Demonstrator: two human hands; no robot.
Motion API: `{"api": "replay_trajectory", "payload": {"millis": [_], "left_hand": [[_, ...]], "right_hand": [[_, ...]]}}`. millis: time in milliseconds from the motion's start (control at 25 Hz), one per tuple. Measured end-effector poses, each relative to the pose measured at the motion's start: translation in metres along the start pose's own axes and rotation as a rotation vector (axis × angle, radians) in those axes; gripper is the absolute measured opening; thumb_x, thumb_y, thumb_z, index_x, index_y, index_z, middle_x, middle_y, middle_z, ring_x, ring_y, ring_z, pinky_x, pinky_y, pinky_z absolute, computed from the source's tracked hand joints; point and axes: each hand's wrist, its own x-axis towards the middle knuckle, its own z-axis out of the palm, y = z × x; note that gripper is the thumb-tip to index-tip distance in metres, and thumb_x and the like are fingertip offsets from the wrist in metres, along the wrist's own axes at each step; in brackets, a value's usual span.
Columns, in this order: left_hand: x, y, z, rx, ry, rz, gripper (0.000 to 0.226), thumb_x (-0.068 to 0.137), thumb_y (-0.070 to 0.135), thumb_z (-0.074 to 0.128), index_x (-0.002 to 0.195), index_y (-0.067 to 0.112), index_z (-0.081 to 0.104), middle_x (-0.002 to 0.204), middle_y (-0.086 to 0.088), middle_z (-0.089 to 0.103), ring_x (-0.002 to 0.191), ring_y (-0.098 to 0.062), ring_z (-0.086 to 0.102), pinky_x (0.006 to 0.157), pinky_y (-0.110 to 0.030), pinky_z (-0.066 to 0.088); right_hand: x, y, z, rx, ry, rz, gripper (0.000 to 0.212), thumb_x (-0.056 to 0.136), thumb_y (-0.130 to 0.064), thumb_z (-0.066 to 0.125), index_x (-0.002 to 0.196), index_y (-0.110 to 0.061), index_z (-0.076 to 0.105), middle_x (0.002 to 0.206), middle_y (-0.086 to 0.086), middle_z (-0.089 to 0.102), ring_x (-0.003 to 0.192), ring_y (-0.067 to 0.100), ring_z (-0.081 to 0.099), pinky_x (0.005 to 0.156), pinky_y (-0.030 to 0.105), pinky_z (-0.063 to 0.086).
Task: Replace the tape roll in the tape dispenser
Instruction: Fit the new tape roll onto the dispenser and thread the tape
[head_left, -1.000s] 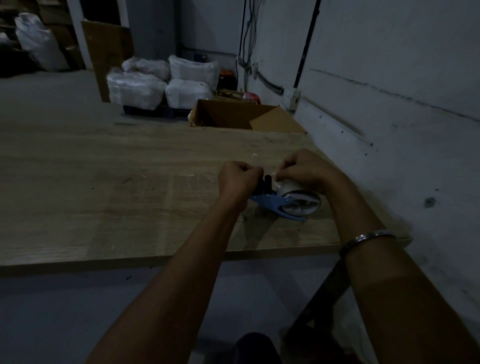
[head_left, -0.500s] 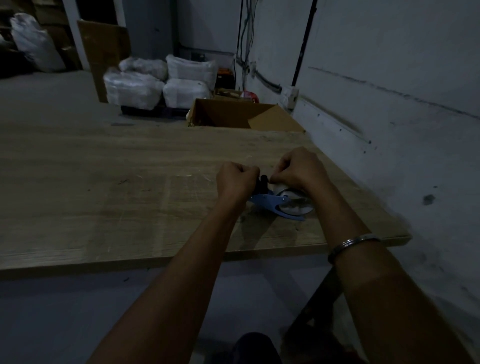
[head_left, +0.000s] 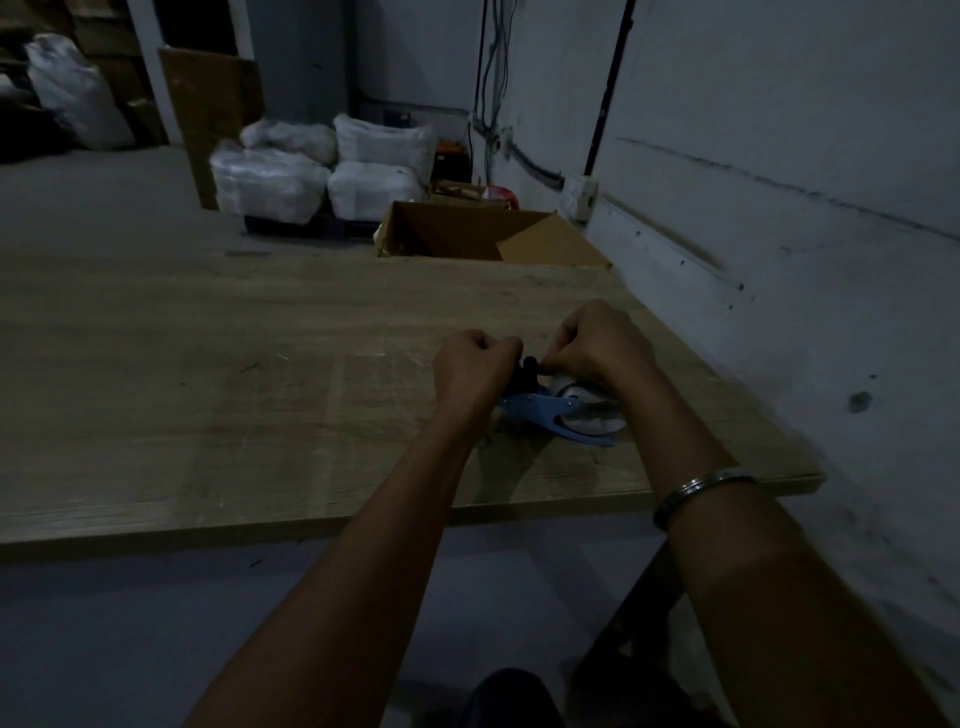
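A blue tape dispenser (head_left: 545, 411) lies on the wooden table (head_left: 208, 395) near its right front corner. A clear tape roll (head_left: 587, 410) sits in the dispenser's frame. My left hand (head_left: 475, 371) grips the dispenser's black handle end, fingers curled round it. My right hand (head_left: 597, 345) rests over the top of the roll, its fingertips pinching at the black part by the roll. What the fingertips hold is hidden in the dim light.
An open cardboard box (head_left: 483, 236) stands past the table's far edge. White sacks (head_left: 322, 171) are stacked on the floor behind it. A grey wall (head_left: 779, 234) runs close along the table's right side. A metal bangle (head_left: 698, 491) is on my right wrist.
Both hands and the dispenser stay at the same spot. My right hand's fingers have shifted slightly toward the black part; the view has drifted a little.
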Motion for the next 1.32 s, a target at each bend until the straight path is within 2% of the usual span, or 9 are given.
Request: {"api": "replay_trajectory", "payload": {"millis": [80, 160, 240, 520, 680, 840, 1000, 1120, 1320], "left_hand": [[0.0, 0.001, 0.001, -0.014, -0.001, 0.011, 0.023, 0.082, 0.024, 0.069, 0.088, 0.002, 0.065, 0.085, -0.014, 0.069, 0.077, -0.023, 0.068, 0.069, -0.039, 0.058], [0.001, -0.001, 0.002, 0.012, -0.009, 0.039, 0.016, 0.083, 0.022, 0.072, 0.087, 0.007, 0.067, 0.085, -0.009, 0.07, 0.078, -0.018, 0.068, 0.069, -0.034, 0.059], [0.001, -0.003, 0.004, 0.022, 0.002, 0.042, 0.013, 0.086, 0.021, 0.072, 0.086, 0.009, 0.07, 0.085, -0.007, 0.071, 0.08, -0.016, 0.068, 0.073, -0.035, 0.06], [0.001, -0.003, 0.009, 0.036, 0.073, 0.034, 0.015, 0.087, 0.022, 0.072, 0.083, 0.008, 0.072, 0.081, -0.007, 0.071, 0.077, -0.017, 0.069, 0.069, -0.033, 0.059], [0.003, -0.002, 0.01, 0.049, 0.078, 0.022, 0.015, 0.087, 0.022, 0.071, 0.082, 0.008, 0.071, 0.08, -0.007, 0.071, 0.077, -0.018, 0.069, 0.073, -0.036, 0.06], [0.002, -0.003, 0.011, 0.057, 0.087, 0.034, 0.015, 0.089, 0.023, 0.068, 0.081, 0.01, 0.07, 0.08, -0.005, 0.07, 0.076, -0.018, 0.068, 0.074, -0.038, 0.06], [0.0, -0.001, 0.012, 0.076, 0.088, 0.066, 0.017, 0.091, 0.023, 0.065, 0.077, 0.013, 0.065, 0.077, -0.002, 0.066, 0.075, -0.017, 0.066, 0.071, -0.035, 0.059], [-0.001, -0.001, 0.011, 0.075, 0.075, 0.077, 0.017, 0.092, 0.02, 0.064, 0.075, 0.019, 0.059, 0.078, 0.002, 0.063, 0.076, -0.014, 0.065, 0.073, -0.036, 0.06], [-0.003, -0.008, 0.007, 0.013, 0.083, 0.11, 0.006, 0.086, 0.008, 0.064, 0.086, 0.011, 0.058, 0.089, -0.002, 0.064, 0.084, -0.018, 0.063, 0.074, -0.035, 0.057]], "right_hand": [[0.0, 0.001, 0.0, 0.02, 0.004, -0.001, 0.02, 0.072, -0.033, 0.084, 0.074, -0.017, 0.074, 0.078, 0.001, 0.072, 0.073, 0.017, 0.067, 0.077, 0.04, 0.06], [0.0, 0.002, 0.0, 0.029, -0.001, -0.003, 0.019, 0.072, -0.031, 0.084, 0.075, -0.015, 0.073, 0.078, 0.002, 0.072, 0.072, 0.017, 0.066, 0.077, 0.041, 0.06], [0.0, 0.003, 0.0, 0.035, -0.004, -0.011, 0.019, 0.072, -0.03, 0.084, 0.075, -0.014, 0.074, 0.079, 0.002, 0.073, 0.073, 0.018, 0.067, 0.077, 0.04, 0.06], [0.004, 0.008, 0.001, 0.085, -0.02, -0.038, 0.008, 0.072, -0.021, 0.078, 0.074, -0.014, 0.077, 0.08, 0.005, 0.074, 0.078, 0.021, 0.069, 0.081, 0.044, 0.06], [0.004, 0.01, 0.002, 0.092, -0.02, -0.032, 0.013, 0.071, -0.025, 0.079, 0.076, -0.012, 0.077, 0.082, 0.006, 0.075, 0.078, 0.022, 0.07, 0.082, 0.046, 0.06], [0.003, 0.009, 0.001, 0.077, -0.001, 0.001, 0.022, 0.071, -0.038, 0.084, 0.068, -0.02, 0.071, 0.076, 0.001, 0.071, 0.073, 0.019, 0.068, 0.075, 0.04, 0.06], [0.003, 0.009, -0.003, 0.056, -0.004, 0.042, 0.024, 0.069, -0.04, 0.085, 0.07, -0.019, 0.073, 0.076, 0.001, 0.072, 0.071, 0.019, 0.066, 0.074, 0.039, 0.059], [0.004, 0.003, -0.002, 0.02, -0.025, 0.08, 0.031, 0.067, -0.044, 0.086, 0.075, -0.017, 0.074, 0.077, 0.003, 0.071, 0.072, 0.021, 0.067, 0.076, 0.039, 0.059], [0.005, -0.005, 0.001, -0.024, -0.049, 0.114, 0.041, 0.064, -0.046, 0.086, 0.089, -0.016, 0.074, 0.089, 0.006, 0.072, 0.083, 0.027, 0.068, 0.081, 0.042, 0.059]]}}
